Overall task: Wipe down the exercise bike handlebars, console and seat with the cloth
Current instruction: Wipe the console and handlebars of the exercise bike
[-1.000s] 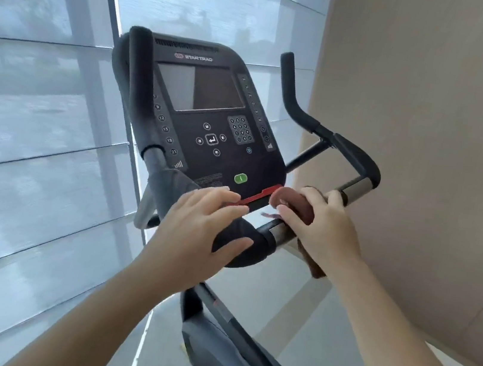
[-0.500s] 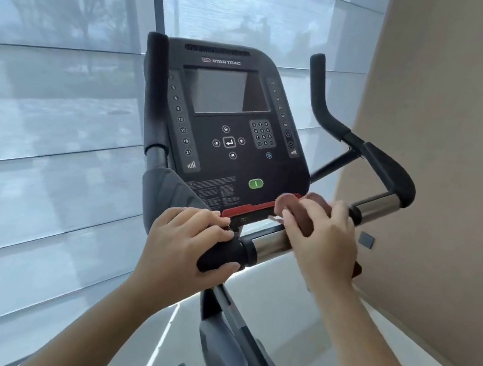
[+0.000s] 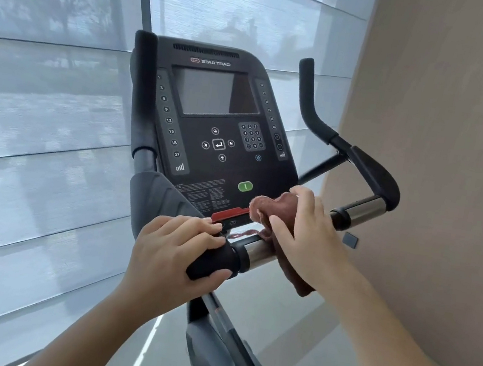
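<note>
The exercise bike's black console [image 3: 217,129] faces me, with a dark screen and keypad. Below it runs the handlebar [image 3: 361,208], with chrome sections and black foam grips. My left hand [image 3: 173,254] wraps the black grip at the bar's near left end. My right hand [image 3: 310,237] presses a reddish-brown cloth [image 3: 265,206] onto the chrome bar just under the console's red strip; the cloth's tail hangs below the bar. The seat is out of sight.
Tall windows with grey translucent blinds [image 3: 39,121] fill the left and back. A beige wall [image 3: 445,150] stands close on the right, with a small dark plate [image 3: 350,240] on it. The bike's frame [image 3: 223,358] drops toward a pale floor.
My view has turned left, so the bike sits further right in frame. My right hand with the cloth has lifted slightly at the console's lower edge. My left hand keeps its grip.
</note>
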`<state>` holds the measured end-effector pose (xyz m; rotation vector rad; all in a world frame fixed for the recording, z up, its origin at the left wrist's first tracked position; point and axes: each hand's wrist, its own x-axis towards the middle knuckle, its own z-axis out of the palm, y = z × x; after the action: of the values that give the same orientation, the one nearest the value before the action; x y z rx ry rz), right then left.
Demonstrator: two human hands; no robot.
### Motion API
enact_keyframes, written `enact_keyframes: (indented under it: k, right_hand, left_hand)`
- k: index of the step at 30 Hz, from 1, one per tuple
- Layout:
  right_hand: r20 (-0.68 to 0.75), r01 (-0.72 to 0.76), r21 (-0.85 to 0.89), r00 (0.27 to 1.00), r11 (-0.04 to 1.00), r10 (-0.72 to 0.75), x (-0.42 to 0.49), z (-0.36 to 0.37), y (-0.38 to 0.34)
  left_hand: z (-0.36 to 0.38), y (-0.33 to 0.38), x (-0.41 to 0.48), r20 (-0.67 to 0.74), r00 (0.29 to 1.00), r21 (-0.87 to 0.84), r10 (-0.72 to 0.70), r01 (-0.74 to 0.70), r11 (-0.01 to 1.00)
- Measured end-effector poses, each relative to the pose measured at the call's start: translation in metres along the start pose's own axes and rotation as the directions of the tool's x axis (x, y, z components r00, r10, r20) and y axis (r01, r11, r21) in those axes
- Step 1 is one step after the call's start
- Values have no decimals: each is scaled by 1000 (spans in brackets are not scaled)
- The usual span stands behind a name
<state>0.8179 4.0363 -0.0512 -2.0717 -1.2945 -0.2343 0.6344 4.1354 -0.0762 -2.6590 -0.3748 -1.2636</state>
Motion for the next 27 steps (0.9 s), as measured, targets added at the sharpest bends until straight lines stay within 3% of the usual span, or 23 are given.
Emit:
enact_keyframes:
  k: [2, 4, 6, 8, 12, 16, 19, 23, 25, 27]
  right_hand:
    - [-64, 97, -214, 992, 972, -113, -1, 1, 0]
    - [-104, 115, -314, 982, 942, -155, 1, 4, -4]
    - [-86, 152, -286, 979, 946, -184, 1, 5, -5]
    - [-37, 210, -134, 976, 968, -217, -5, 5, -2]
    - [205, 341, 71, 915, 937, -349, -4, 0, -11]
    - [471, 366, -22, 825, 930, -314, 34, -16, -13]
    - [506, 339, -94, 826, 936, -248, 50, -17, -4]
    - [511, 412, 35, 775, 910, -371, 48, -6, -5]
    - [573, 335, 106, 749, 936, -333, 56, -12, -1]
    - [662, 282, 54, 708, 958, -246, 71, -21, 0]
  left_hand:
    - [1, 0, 0, -15, 1000, -4, 4, -4, 1000]
    - [1, -1, 0, -29, 999, -4, 12, -13, 1000]
    - [2, -2, 0, -43, 999, -4, 24, -24, 1000]
    - [4, -3, -2, -58, 998, -9, 34, -34, 999]
    - [6, -4, 0, -102, 993, -12, 54, -56, 998]
    - [7, -6, -1, -97, 994, -21, 56, -58, 998]
    - [8, -6, -2, -104, 993, -23, 59, -61, 998]
    - [10, -7, -2, -141, 988, -20, 59, -62, 998]
    - [10, -7, -1, -143, 988, -19, 59, -62, 998]
    - [10, -7, -1, -143, 988, -17, 61, -64, 998]
